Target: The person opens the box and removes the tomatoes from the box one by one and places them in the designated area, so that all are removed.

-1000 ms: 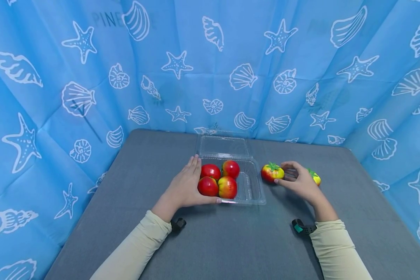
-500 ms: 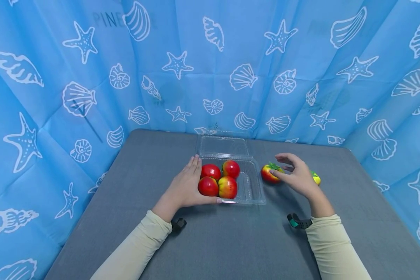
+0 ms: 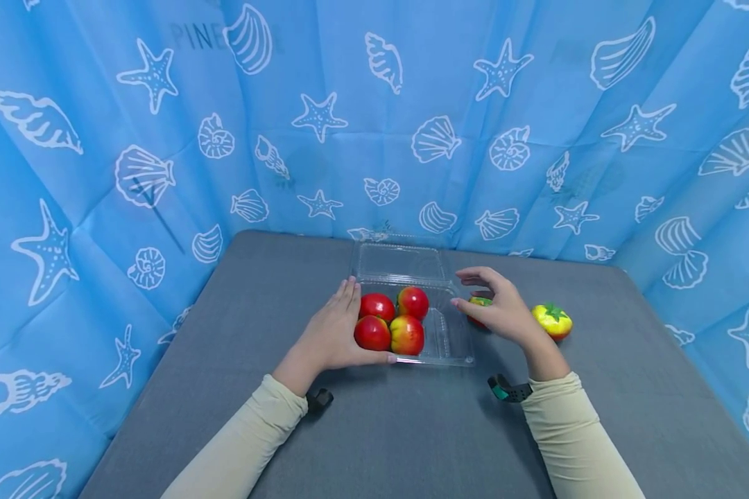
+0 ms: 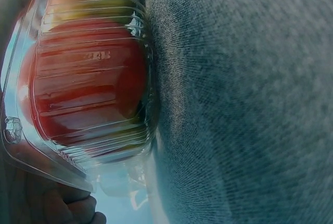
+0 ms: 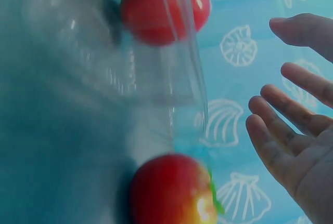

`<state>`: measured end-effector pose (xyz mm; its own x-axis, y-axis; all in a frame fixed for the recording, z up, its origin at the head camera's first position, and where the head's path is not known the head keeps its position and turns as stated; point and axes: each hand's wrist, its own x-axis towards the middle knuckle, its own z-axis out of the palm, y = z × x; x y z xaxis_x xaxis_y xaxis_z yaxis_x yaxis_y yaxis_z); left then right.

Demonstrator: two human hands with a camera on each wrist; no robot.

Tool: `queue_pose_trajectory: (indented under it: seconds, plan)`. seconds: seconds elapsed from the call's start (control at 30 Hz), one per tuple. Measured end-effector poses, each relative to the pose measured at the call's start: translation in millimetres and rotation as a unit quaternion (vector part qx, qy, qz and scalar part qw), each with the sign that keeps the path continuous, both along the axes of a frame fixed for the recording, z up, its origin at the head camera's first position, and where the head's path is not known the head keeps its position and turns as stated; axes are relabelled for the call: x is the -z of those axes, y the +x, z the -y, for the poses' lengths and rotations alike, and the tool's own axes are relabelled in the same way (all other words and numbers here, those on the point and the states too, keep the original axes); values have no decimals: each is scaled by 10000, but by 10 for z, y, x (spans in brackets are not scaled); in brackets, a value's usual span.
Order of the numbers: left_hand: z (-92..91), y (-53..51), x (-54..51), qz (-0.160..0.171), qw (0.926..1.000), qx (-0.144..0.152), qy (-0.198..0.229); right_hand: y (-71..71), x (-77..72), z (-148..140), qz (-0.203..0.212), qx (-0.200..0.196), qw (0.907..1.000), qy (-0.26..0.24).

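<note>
In the head view, an uncovered clear plastic container (image 3: 438, 336) holds several shiny red fruits (image 3: 372, 333), one of them streaked yellow (image 3: 406, 335); its right part shows bare plastic. My left hand (image 3: 324, 333) rests against the container's left side, fingers straight and thumb along the near edge. Through the ribbed wall, the left wrist view shows a red fruit (image 4: 91, 78). My right hand (image 3: 499, 305) hovers by the right rim with its fingers spread, holding nothing. Partly behind it lies a red-and-yellow fruit with green leaves (image 3: 479, 302), seen low in the right wrist view (image 5: 169, 190).
The container's clear lid (image 3: 399, 262) lies folded back towards the curtain. A second yellow-and-red fruit with green leaves (image 3: 552, 321) sits right of my right wrist. Grey cloth covers the table (image 3: 374, 430), and a blue shell-print curtain (image 3: 381, 138) stands behind it.
My right hand has left the nearer leafy fruit and moved left over it towards the container, uncovering the second leafy fruit. The left hand has kept its place.
</note>
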<state>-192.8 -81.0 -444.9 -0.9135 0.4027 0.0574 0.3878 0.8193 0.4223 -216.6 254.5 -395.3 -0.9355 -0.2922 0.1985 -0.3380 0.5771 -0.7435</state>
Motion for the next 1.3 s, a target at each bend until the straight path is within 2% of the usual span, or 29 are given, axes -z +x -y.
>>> queue_pose_trajectory:
  seconds: [0.57,1.07,1.3]
  plan:
    - [-6,2,-4,4,10000,-54,-45,-65,70,482,267,-672,9972,172]
    - [0,-11,8,33,9999,-31,-106,-131,113,602,380,-877,9931,683]
    - [1,-26,22,-2,10000,-8,-60,-159,138,606,438,-927,9924,683]
